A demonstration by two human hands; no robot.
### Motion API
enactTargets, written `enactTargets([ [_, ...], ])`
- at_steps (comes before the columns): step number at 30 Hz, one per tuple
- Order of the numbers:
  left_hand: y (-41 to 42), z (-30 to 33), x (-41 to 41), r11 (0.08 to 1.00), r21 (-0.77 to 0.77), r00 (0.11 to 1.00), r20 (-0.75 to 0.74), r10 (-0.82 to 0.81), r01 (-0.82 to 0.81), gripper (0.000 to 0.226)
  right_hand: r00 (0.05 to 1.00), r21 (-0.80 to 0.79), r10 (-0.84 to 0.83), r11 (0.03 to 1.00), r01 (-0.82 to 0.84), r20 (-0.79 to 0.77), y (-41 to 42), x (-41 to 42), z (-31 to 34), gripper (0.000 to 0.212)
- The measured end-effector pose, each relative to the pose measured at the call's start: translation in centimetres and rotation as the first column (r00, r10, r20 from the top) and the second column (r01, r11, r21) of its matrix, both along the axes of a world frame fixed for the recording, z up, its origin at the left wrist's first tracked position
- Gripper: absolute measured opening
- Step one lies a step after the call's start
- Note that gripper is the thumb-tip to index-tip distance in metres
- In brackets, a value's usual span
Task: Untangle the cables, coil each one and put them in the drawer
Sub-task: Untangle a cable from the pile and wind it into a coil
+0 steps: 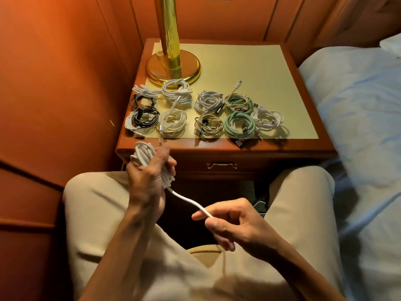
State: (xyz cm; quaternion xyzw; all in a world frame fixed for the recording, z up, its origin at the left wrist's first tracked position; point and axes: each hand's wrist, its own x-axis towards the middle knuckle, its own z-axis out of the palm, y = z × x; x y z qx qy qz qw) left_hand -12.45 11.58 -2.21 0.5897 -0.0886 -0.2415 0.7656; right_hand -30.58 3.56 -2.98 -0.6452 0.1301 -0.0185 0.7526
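The left hand was raised above the left knee, fingers curled around a white cable coil. The right hand was held lower, thumb and forefinger pinching the cable's free end.

no readable text, labels or signs

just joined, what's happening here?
A seated person is coiling a white cable. The left hand holds the wound loops, and the right hand pinches the loose tail in a light grip, feeding it toward the coil. About ten finished coils, white, black, green and beige, lie in rows on the nightstand by a brass lamp. The drawer below is shut, so nothing is put away yet.
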Motion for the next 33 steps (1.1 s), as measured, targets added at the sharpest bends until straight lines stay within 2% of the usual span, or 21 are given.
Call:
enactTargets([
  [2, 0.4, -0.6, -0.6, 0.977, 0.195, 0.993, 0.073, -0.097, 0.081, 0.017, 1.000, -0.022, 0.003, 1.000, -0.003, 0.027, -0.5, 0.3, 1.3, 0.024],
  [5, 0.5, -1.0, -2.0, 0.863, 0.361, 0.928, -0.028, -0.370, 0.355, 0.015, 0.998, -0.143, 0.031, 0.989, -0.022, 0.056, -1.2, 0.9, 2.4, 0.019],
  [7, 0.4, -1.2, -2.7, 0.767, 0.384, 0.852, -0.125, -0.509, 0.514, 0.018, 0.997, -0.227, -0.022, 0.973, 0.038, 0.074, -1.8, 1.4, 2.5, 0.015],
  [9, 0.4, -1.1, -3.3, 0.719, 0.263, 0.765, -0.256, -0.591, 0.644, 0.032, 0.990, -0.318, -0.099, 0.940, 0.126, 0.099, -2.6, 1.7, 2.6, 0.013],
  [11, 0.3, -1.1, -3.8, 0.685, 0.091, 0.667, -0.348, -0.658, 0.723, 0.056, 0.980, -0.426, -0.147, 0.884, 0.191, 0.134, -3.7, 1.9, 2.7, 0.008],
  [13, 0.3, -1.6, -4.3, 0.620, -0.062, 0.555, -0.383, -0.739, 0.782, 0.070, 0.967, -0.523, -0.173, 0.816, 0.247, 0.186, -4.6, 1.9, 2.8, 0.005],
  [14, 0.2, -2.0, -4.5, 0.581, -0.128, 0.503, -0.378, -0.777, 0.803, 0.072, 0.959, -0.568, -0.188, 0.774, 0.279, 0.214, -5.0, 1.8, 2.7, 0.010],
  [17, 0.1, -2.1, -5.0, 0.528, -0.343, 0.416, -0.350, -0.839, 0.777, 0.065, 0.943, -0.617, -0.237, 0.713, 0.333, 0.234, -6.1, 1.8, 2.4, 0.023],
  [19, -0.3, -1.6, -5.6, 0.570, -0.491, 0.399, -0.414, -0.818, 0.659, 0.049, 0.943, -0.570, -0.260, 0.752, 0.331, 0.206, -6.3, 1.8, 1.8, 0.020],
  [21, -0.9, -1.2, -6.3, 0.614, -0.573, 0.384, -0.481, -0.788, 0.542, 0.041, 0.937, -0.503, -0.289, 0.791, 0.349, 0.196, -6.2, 1.7, 1.2, 0.012],
  [23, -1.4, -1.2, -6.7, 0.628, -0.605, 0.366, -0.512, -0.777, 0.489, 0.038, 0.923, -0.485, -0.337, 0.786, 0.384, 0.186, -6.2, 1.4, 0.5, 0.013],
  [26, -1.9, -1.7, -6.8, 0.574, -0.665, 0.302, -0.489, -0.818, 0.477, 0.025, 0.895, -0.432, -0.419, 0.785, 0.443, 0.155, -5.9, 0.8, -0.8, 0.014],
  [28, -2.2, -2.1, -6.9, 0.577, -0.662, 0.302, -0.493, -0.816, 0.478, 0.025, 0.873, -0.377, -0.473, 0.792, 0.481, 0.119, -5.4, 0.4, -2.3, 0.015],
  [31, -2.4, -2.4, -7.1, 0.655, -0.638, 0.295, -0.587, -0.754, 0.405, 0.034, 0.871, -0.366, -0.491, 0.807, 0.464, 0.023, -4.3, -0.3, -5.0, 0.015],
  [33, -2.4, -2.5, -6.9, 0.737, -0.588, 0.317, -0.666, -0.675, 0.333, 0.040, 0.891, -0.422, -0.452, 0.816, 0.394, -0.043, -3.3, -0.9, -6.2, 0.015],
])
